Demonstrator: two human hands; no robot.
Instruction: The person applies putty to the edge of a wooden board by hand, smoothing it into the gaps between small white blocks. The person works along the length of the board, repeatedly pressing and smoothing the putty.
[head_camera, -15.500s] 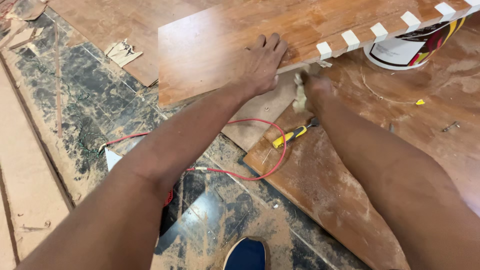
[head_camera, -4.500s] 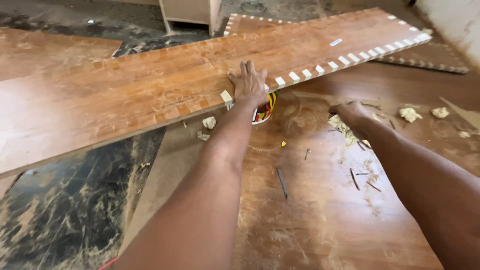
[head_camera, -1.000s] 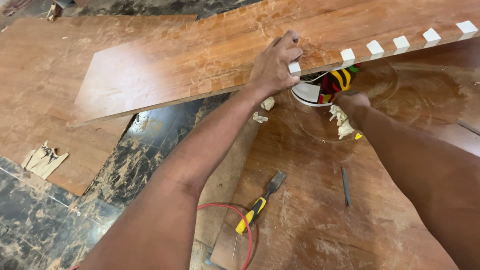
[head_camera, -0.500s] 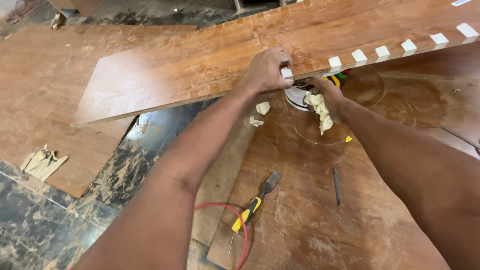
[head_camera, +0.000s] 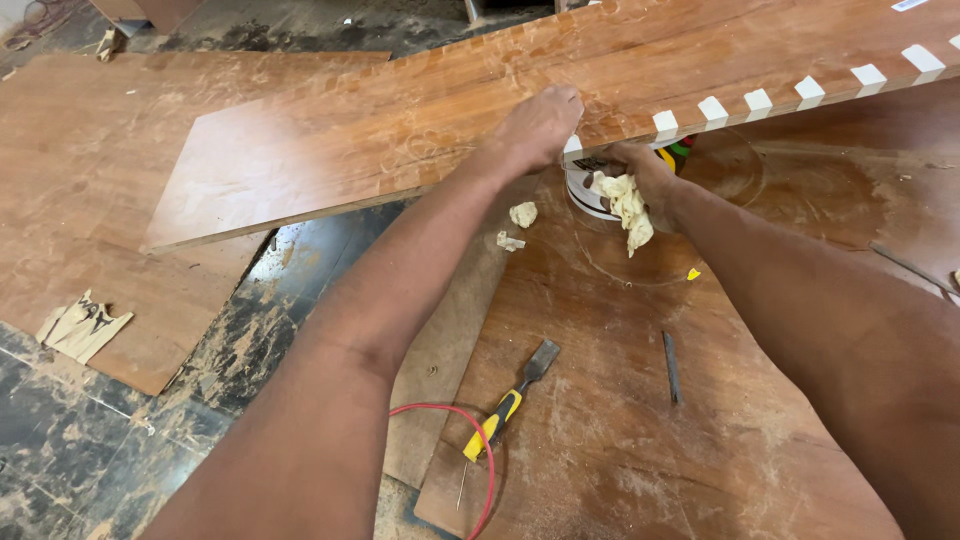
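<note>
Right hand (head_camera: 640, 170) lowered putty lump (head_camera: 628, 205) | left hand (head_camera: 540, 125) fingers curled on board (head_camera: 400, 130)

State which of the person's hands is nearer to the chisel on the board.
Left, but only slightly. The left hand rests on the long plank's edge, up and a little right of the chisel. The right hand, holding a pale lump, lies farther right.

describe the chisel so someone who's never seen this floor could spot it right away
Start at the long reddish-brown board with pale notches along its edge, where the left hand presses. Come down to the worn wooden panel below it. The chisel lies there beside a red cable: yellow-and-black handle and flat steel blade, unlike the plain dark metal rod to its right.
</note>
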